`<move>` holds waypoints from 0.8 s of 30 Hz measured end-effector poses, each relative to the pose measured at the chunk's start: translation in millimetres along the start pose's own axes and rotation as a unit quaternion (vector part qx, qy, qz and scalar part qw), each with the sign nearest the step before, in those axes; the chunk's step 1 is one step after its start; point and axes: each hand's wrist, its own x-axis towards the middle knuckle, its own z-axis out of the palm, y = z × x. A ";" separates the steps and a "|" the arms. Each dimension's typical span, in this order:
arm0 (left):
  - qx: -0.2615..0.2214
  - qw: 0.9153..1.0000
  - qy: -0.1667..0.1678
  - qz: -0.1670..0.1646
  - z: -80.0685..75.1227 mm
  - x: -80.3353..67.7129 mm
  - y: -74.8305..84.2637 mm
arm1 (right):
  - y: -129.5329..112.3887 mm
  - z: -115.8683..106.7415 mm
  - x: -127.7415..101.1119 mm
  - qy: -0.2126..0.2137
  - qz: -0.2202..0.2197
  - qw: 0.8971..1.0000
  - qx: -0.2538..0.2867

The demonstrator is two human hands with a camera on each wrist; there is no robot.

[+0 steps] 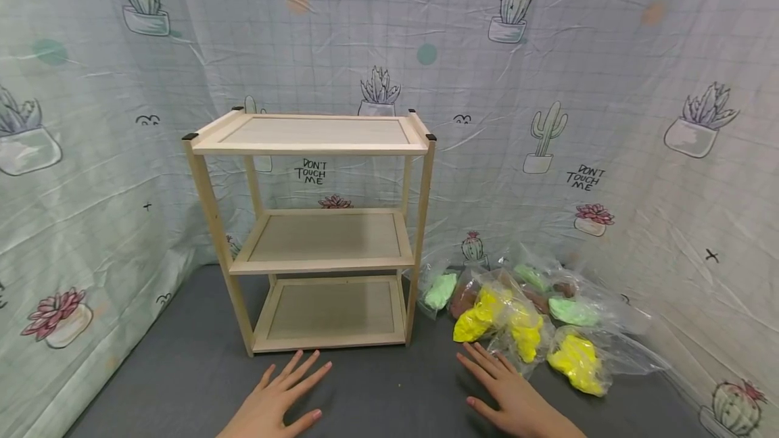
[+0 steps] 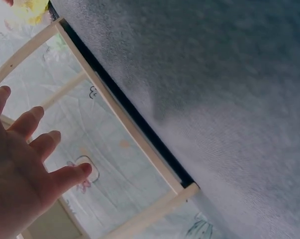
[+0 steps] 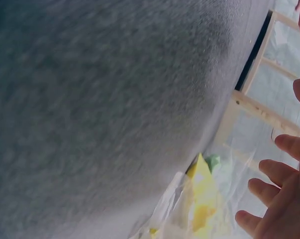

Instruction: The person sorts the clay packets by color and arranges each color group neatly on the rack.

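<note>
My left hand [image 1: 275, 403] is spread over the dark grey surface in front of a three-tier wooden shelf [image 1: 304, 266], its fingers straight and holding nothing. Fingers apart, my right hand [image 1: 508, 394] hovers near the plastic bags, also holding nothing. In the head view its fingertips come right up to a clear bag of yellow lumps [image 1: 525, 331]. The left wrist view shows the left hand [image 2: 20, 164] with the shelf frame [image 2: 125, 117] beyond it. In the right wrist view the right hand [image 3: 284, 189] appears beside a yellow-filled bag [image 3: 202, 204].
Several clear bags lie piled right of the shelf, with light green lumps [image 1: 441, 290], brown lumps [image 1: 464, 299] and another yellow lump [image 1: 578, 363]. A cactus-print cloth [image 1: 475, 86] hangs behind and at both sides. The grey tabletop [image 1: 389, 384] runs along the front.
</note>
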 end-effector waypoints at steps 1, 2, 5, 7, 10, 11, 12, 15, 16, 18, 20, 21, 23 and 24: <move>0.002 1.000 0.003 0.001 -0.2 -0.7 -1.0 | 0.9 -0.6 -0.9 0.005 0.001 1.000 -0.005; 0.005 1.000 0.008 0.003 -0.4 -1.5 -2.1 | 2.0 -1.0 -1.8 0.010 0.000 1.000 -0.012; 0.012 1.000 0.027 0.010 -0.2 -4.3 -5.9 | 5.0 -2.1 -4.5 0.026 0.003 0.999 -0.025; 0.016 0.999 0.037 0.014 -1.2 -6.1 -8.1 | 7.1 -2.5 -6.2 0.038 0.005 0.999 -0.036; 0.014 0.998 0.054 0.017 -4.4 -8.7 -10.9 | 9.8 -3.9 -8.2 0.053 0.014 0.997 -0.054; 0.014 0.998 0.061 0.018 -5.7 -9.3 -12.2 | 10.6 -4.5 -8.7 0.060 0.015 0.996 -0.061; 0.013 0.997 0.071 0.020 -6.8 -10.0 -13.5 | 11.4 -5.0 -9.1 0.066 0.016 0.995 -0.068; -0.006 0.993 0.113 0.033 -9.6 -11.6 -18.4 | 14.2 -6.1 -9.8 0.089 0.009 0.992 -0.086; -0.010 0.991 0.131 0.040 -10.7 -12.0 -20.2 | 15.2 -6.6 -9.9 0.097 0.007 0.991 -0.089; -0.016 0.982 0.177 0.058 -13.2 -12.8 -23.4 | 17.7 -7.2 -9.8 0.109 0.002 0.990 -0.090; -0.031 0.971 0.223 0.082 -16.5 -13.0 -27.0 | 20.2 -7.8 -9.5 0.120 -0.003 0.989 -0.089; -0.038 0.965 0.243 0.091 -18.5 -13.1 -29.0 | 21.4 -8.5 -9.3 0.123 -0.001 0.989 -0.086; -0.055 0.952 0.280 0.107 -22.7 -13.5 -33.6 | 23.8 -10.1 -8.9 0.131 0.001 0.988 -0.082; -0.075 0.946 0.293 0.114 -24.8 -13.8 -36.1 | 25.0 -11.0 -8.6 0.136 0.002 0.987 -0.083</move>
